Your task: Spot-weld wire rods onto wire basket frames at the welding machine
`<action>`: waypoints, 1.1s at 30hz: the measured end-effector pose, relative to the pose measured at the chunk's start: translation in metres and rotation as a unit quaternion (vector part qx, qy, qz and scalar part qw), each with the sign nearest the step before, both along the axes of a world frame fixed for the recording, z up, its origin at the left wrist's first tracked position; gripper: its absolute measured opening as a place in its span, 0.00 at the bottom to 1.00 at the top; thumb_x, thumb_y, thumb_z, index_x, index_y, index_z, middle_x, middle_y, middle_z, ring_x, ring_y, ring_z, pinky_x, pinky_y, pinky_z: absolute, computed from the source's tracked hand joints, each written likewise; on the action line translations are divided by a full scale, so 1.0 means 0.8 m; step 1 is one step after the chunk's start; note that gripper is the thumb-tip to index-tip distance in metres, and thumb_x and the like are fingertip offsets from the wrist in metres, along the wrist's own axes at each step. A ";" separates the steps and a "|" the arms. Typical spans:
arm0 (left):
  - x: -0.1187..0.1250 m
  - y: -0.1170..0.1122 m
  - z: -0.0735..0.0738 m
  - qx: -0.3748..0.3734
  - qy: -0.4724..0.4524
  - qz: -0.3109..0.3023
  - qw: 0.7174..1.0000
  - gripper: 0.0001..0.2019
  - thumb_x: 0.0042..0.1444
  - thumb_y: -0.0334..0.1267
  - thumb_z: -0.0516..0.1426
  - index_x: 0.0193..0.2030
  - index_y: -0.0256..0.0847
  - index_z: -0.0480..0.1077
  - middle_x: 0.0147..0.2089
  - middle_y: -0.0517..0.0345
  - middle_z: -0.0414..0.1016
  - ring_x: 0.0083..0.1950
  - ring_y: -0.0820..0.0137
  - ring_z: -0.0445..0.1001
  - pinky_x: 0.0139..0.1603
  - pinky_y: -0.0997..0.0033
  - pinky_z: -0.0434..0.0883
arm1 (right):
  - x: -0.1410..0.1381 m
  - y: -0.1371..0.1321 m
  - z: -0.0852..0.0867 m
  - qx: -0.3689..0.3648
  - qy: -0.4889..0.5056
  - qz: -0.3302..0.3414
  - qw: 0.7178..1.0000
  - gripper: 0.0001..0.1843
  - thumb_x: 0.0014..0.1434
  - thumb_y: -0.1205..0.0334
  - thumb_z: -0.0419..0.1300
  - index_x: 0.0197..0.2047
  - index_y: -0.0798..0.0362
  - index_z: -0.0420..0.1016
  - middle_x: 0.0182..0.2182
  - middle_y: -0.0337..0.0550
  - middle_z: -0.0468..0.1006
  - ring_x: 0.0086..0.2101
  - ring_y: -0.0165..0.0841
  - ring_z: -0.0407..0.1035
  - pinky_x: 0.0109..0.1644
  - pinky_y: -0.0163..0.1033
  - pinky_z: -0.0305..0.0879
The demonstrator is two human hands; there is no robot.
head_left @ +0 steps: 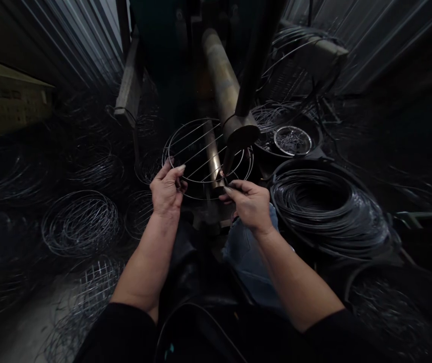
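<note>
A round wire grill rack (200,146) with parallel cross wires lies between the spot welder's upper electrode (229,160) and its lower copper-coloured bar (212,148). My left hand (168,189) pinches the rack's rim at its near left side. Close to the electrode tip, my right hand (249,199) has thumb and fingers pressed together beside the rack's near right rim. What sits between those fingertips is too small and dark to make out. A small orange glow shows where the electrode meets the wire.
The welder's thick upper arm (223,80) reaches toward me. On my right are a large coil of wire (314,201), a round dish of small wire pieces (292,140) and a dark tub (385,312). Stacked wire racks (81,222) cover the floor at left.
</note>
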State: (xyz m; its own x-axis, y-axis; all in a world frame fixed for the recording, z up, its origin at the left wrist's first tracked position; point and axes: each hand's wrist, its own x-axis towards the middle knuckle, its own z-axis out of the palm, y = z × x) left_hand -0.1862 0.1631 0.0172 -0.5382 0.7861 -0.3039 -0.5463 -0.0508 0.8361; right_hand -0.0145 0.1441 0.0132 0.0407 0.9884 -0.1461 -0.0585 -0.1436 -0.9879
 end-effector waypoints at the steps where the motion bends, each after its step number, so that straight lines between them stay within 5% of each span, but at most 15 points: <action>1: -0.001 0.001 -0.001 -0.002 0.000 -0.002 1.000 0.28 0.33 0.31 0.67 0.47 0.42 0.75 0.18 0.70 0.61 0.19 0.81 0.62 0.22 0.79 0.63 | 0.000 0.001 0.000 -0.001 -0.001 0.003 1.000 0.13 0.45 0.57 0.65 0.32 0.57 0.77 0.25 0.44 0.79 0.27 0.37 0.77 0.24 0.35 0.71; 16: 0.000 0.005 -0.003 -0.007 0.016 0.006 1.000 0.22 0.35 0.29 0.66 0.42 0.39 0.76 0.20 0.68 0.62 0.22 0.80 0.62 0.23 0.78 0.62 | -0.008 0.007 -0.012 0.030 0.029 -0.019 0.999 0.08 0.45 0.59 0.66 0.28 0.55 0.78 0.21 0.38 0.76 0.22 0.32 0.74 0.24 0.33 0.69; 19: -0.003 0.001 -0.007 0.006 0.085 -0.019 0.996 0.25 0.38 0.33 0.67 0.48 0.41 0.74 0.30 0.62 0.71 0.29 0.77 0.68 0.29 0.77 0.67 | 0.003 0.001 -0.017 0.052 0.031 -0.015 0.998 0.09 0.48 0.57 0.66 0.30 0.55 0.79 0.22 0.39 0.78 0.24 0.33 0.75 0.28 0.35 0.71; 24: -0.021 0.012 -0.013 0.041 0.181 0.039 0.982 0.34 0.41 0.41 0.68 0.57 0.42 0.68 0.49 0.53 0.73 0.44 0.72 0.73 0.38 0.78 0.69 | 0.036 -0.027 -0.014 0.190 -0.076 -0.095 0.974 0.07 0.53 0.58 0.65 0.33 0.52 0.81 0.33 0.42 0.80 0.36 0.34 0.75 0.46 0.41 0.72; 29: -0.035 0.028 -0.009 -0.032 0.100 -0.073 0.992 0.39 0.39 0.35 0.67 0.61 0.41 0.62 0.36 0.59 0.73 0.30 0.75 0.72 0.25 0.79 0.65 | 0.009 -0.037 0.008 0.162 0.088 -0.018 0.983 0.09 0.51 0.60 0.66 0.38 0.50 0.78 0.31 0.37 0.79 0.31 0.32 0.76 0.40 0.43 0.75; 33: -0.028 0.013 -0.005 -0.023 0.089 -0.021 0.996 0.40 0.39 0.32 0.65 0.63 0.38 0.60 0.27 0.65 0.68 0.24 0.76 0.70 0.19 0.81 0.59 | -0.025 -0.024 0.000 0.119 0.148 -0.026 0.982 0.09 0.46 0.59 0.69 0.33 0.52 0.79 0.29 0.37 0.79 0.28 0.31 0.76 0.32 0.38 0.74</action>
State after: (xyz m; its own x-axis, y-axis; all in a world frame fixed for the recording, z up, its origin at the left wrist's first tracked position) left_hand -0.2083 0.1731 0.0135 -0.5541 0.7963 -0.2426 -0.3905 0.0087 0.9206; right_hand -0.0347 0.1248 0.0130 0.0818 0.9938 0.0753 -0.3484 0.0993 -0.9321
